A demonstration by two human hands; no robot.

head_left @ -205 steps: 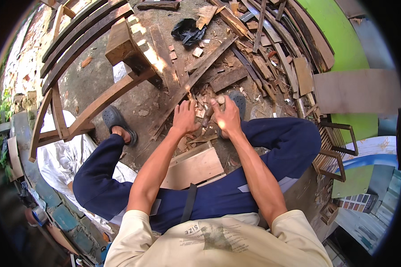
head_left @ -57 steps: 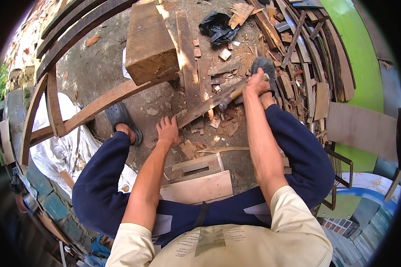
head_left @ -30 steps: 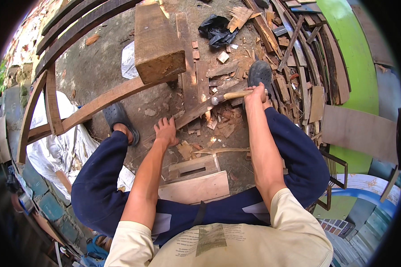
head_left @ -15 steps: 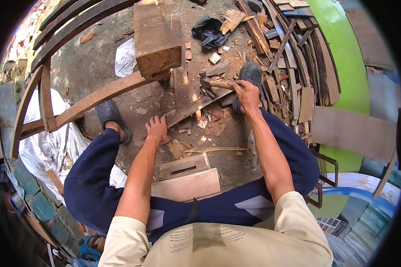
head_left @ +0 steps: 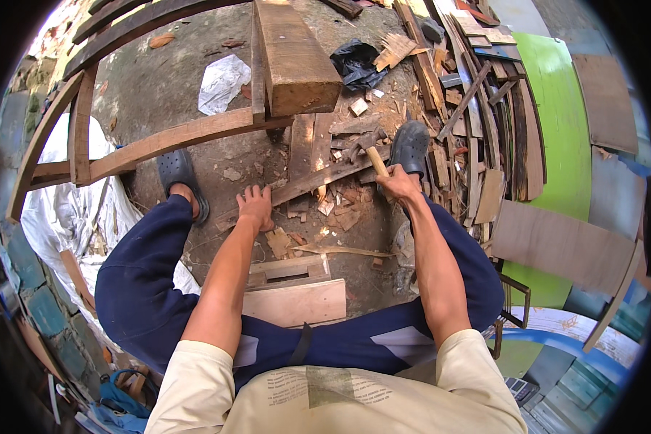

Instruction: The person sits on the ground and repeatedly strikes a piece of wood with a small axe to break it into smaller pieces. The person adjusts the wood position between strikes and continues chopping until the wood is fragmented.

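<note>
A long, narrow wooden plank [head_left: 311,186] lies slantwise on the ground between my feet. Over its near-left end rests my left hand [head_left: 256,207], its fingers spread and lying on the wood. My right hand [head_left: 399,184] is wrapped around the wooden handle of a claw hammer [head_left: 375,159]. The hammer's metal head is at the plank's far-right part, near my right shoe; whether it touches the wood I cannot tell. Scraps and chips of wood [head_left: 347,213] surround the plank.
A thick timber block [head_left: 304,61] and a slatted wooden frame [head_left: 173,141] stand beyond my left hand. Stacked old boards [head_left: 517,123] fill the right side. Close to me is a small wooden box [head_left: 289,269]. White sheeting [head_left: 79,210] lies on the left.
My right hand has come nearer to me, and the hammer's handle has swung to point more toward me. My left hand stays on the plank. The whole view has shifted slightly.
</note>
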